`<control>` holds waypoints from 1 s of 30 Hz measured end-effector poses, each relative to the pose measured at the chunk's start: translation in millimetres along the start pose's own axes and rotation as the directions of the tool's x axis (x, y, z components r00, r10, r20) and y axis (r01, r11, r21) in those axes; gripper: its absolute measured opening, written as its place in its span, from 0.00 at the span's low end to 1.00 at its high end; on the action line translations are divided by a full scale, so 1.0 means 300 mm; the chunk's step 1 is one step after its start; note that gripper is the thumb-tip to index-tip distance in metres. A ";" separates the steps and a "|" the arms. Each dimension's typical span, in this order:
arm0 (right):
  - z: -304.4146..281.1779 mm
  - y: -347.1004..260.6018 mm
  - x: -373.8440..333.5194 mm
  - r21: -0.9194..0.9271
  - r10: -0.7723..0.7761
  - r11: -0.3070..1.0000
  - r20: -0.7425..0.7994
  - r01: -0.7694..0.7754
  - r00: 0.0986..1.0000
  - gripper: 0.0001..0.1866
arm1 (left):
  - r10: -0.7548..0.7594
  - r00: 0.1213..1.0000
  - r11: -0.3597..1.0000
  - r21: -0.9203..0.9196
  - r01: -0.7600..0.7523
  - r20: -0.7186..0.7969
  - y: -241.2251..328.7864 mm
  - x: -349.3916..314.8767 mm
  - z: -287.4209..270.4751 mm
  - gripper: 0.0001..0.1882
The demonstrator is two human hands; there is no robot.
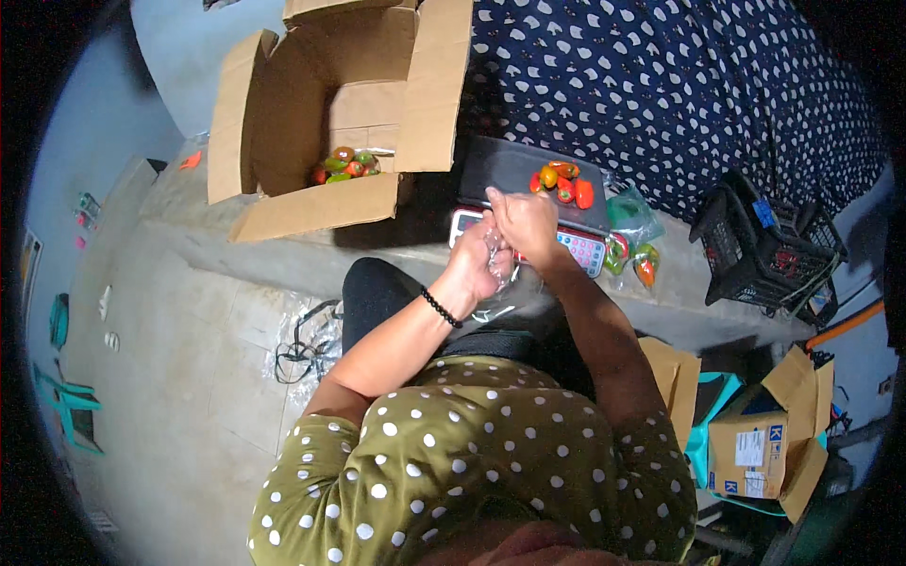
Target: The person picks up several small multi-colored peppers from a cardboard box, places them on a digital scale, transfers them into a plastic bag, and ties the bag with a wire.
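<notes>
A thin clear plastic bag [494, 309] hangs from my hands in front of my lap. My left hand [475, 263], with a black beaded bracelet at its wrist, is closed on the bag's plastic. Just above and to the right, my right hand [528, 223] is also closed on it, fingers curled and partly hidden. Both hands are over the front edge of a digital scale [578, 247] with a keypad. Several red and orange peppers [565, 185] lie on the scale's dark platform [491, 170].
An open cardboard box [373, 104] at the far left holds bagged peppers [349, 168]. Right of the scale lie bagged peppers [645, 265] and green plastic [634, 215]. Black crates [764, 245] stand farther right, above another open carton [750, 443]. Patterned dark cloth [651, 94] hangs behind.
</notes>
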State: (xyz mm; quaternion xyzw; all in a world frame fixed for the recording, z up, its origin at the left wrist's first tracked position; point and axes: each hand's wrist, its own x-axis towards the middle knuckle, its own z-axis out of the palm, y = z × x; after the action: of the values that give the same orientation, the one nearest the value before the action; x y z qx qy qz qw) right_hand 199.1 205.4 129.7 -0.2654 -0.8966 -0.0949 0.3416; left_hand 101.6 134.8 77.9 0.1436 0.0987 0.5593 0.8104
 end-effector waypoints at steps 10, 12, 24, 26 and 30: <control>-0.048 0.075 -0.021 0.622 0.288 0.622 0.381 -0.475 0.878 0.19 | 0.305 0.926 0.930 0.279 -0.240 -0.222 0.063 -0.083 0.137 0.26; -0.096 0.054 -0.037 0.679 0.236 0.442 0.542 -0.586 0.806 0.19 | 0.484 0.853 0.833 0.400 -0.382 -0.193 0.117 -0.055 0.103 0.26; -0.219 -0.028 -0.034 0.358 0.078 0.916 0.285 -0.182 0.955 0.08 | 0.501 0.864 0.559 0.748 -0.358 0.039 0.121 -0.086 0.185 0.28; -0.190 -0.002 -0.047 0.373 0.108 0.904 0.271 -0.207 0.957 0.10 | 0.426 0.870 0.511 0.728 -0.457 0.247 0.122 -0.087 0.175 0.23; -0.161 0.003 -0.068 0.551 0.153 0.737 0.428 -0.391 0.891 0.13 | 0.444 0.892 0.578 0.733 -0.359 0.087 0.102 -0.077 0.148 0.07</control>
State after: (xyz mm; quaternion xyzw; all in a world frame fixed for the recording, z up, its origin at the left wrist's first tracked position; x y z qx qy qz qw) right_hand 239.6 180.7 152.1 -0.2804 -0.8732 0.3082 0.2527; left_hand 81.0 117.8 130.2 0.4441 0.3216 0.6475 0.5292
